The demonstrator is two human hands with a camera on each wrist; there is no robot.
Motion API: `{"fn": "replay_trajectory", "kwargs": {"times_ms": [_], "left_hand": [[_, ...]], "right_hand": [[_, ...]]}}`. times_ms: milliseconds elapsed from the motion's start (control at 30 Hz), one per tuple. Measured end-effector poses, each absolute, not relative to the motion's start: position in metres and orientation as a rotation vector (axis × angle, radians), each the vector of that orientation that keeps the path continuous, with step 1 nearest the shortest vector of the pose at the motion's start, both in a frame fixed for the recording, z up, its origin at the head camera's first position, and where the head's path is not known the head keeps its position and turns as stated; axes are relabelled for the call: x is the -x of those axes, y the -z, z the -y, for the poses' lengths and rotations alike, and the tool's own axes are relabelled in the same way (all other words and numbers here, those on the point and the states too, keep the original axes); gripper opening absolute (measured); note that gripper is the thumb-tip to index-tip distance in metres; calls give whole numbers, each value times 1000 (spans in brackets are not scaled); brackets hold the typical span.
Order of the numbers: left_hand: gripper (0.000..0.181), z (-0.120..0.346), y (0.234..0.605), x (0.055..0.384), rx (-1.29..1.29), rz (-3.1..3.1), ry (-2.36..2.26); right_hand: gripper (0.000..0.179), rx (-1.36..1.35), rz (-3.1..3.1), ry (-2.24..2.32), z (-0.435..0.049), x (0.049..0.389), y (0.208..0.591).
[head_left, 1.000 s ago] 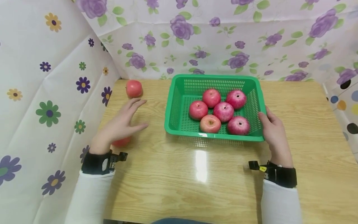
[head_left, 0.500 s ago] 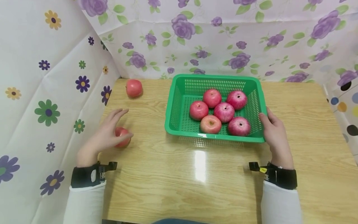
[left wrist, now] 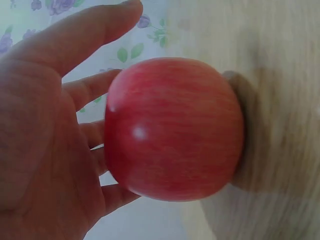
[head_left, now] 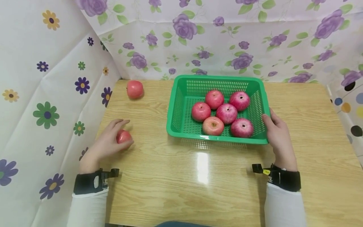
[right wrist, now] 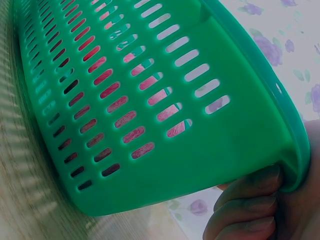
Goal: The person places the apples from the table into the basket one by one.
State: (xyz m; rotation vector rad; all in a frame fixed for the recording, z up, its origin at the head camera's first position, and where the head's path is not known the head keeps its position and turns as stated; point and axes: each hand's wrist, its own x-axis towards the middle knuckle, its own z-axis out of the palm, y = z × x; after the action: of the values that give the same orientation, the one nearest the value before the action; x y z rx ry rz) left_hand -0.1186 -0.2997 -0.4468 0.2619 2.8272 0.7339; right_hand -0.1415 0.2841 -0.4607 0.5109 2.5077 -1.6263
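A red apple (left wrist: 175,130) rests on the wooden table at the left, with my left hand (head_left: 108,141) spread around its side. In the left wrist view the thumb stands off the apple, while the fingers reach behind its far side. My right hand (head_left: 278,134) grips the right end of a green plastic basket (head_left: 170,124), thumb over the rim. From the right wrist view, curled fingers (right wrist: 250,205) show under the basket's rim. Several apples (head_left: 226,113) lie inside the basket, some pink-red and some darker and streaked.
Another red apple (head_left: 135,89) sits at the table's back left corner. Flower-patterned sheets (head_left: 158,41) hang behind the table and along its left side. The wooden tabletop (head_left: 170,183) stretches in front of the basket.
My left hand has moved back toward me and left, from between the two loose apples to around the nearer one. My right hand and the basket have stayed in place.
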Motion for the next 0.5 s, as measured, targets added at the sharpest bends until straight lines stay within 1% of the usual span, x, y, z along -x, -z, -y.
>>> {"fn": "replay_trajectory", "kwargs": {"times_ms": [300, 500], "left_hand": [[95, 297, 458, 116, -256, -2840, -740], [95, 298, 464, 116, -273, -2886, -665]], "right_hand": [[65, -510, -2517, 1619, -285, 141, 462], [63, -502, -2513, 1643, -285, 142, 461]]}}
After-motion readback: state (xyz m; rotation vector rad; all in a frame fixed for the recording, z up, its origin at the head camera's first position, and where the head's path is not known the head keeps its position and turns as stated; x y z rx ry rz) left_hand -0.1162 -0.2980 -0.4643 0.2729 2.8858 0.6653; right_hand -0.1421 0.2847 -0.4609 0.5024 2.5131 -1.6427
